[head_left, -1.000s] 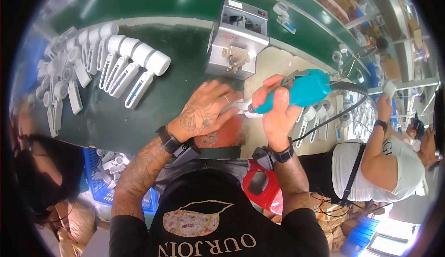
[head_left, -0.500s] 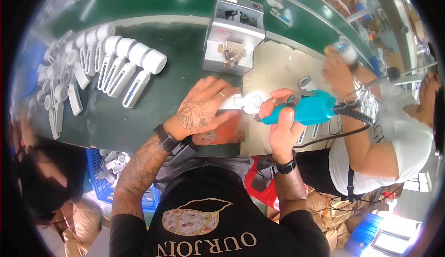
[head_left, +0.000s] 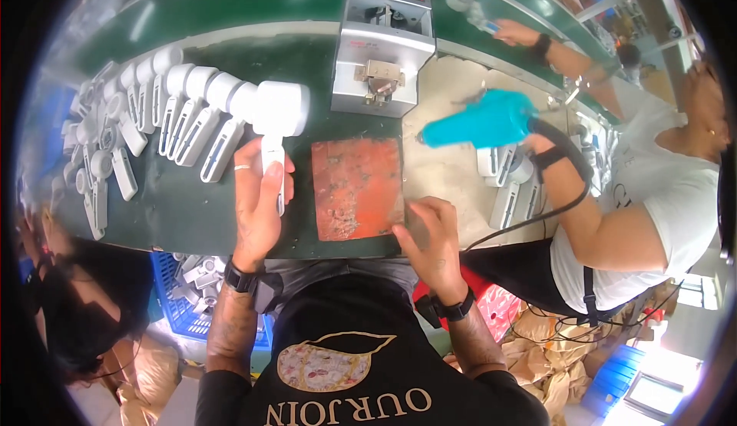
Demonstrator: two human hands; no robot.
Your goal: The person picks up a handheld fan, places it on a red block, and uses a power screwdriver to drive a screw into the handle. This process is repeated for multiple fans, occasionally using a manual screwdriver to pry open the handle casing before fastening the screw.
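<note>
My left hand is closed around the handle of a white handheld fan. Its round head is up, beside the end of a row of similar white fans. Near the right edge of a worn red pad, my right hand has its fingers apart and holds nothing. A teal corded electric screwdriver is above the pale board, away from my hands. A co-worker's hand is partly hidden behind its cord end.
A grey metal machine stands at the back of the green table. More white pieces lie at right. The co-worker's far hand holds a white fan over the green surface behind. A blue crate of parts is below the left edge.
My right hand has let go of the electric screwdriver and moved down toward me. My left hand has carried the fan from the red pad leftward to the row.
</note>
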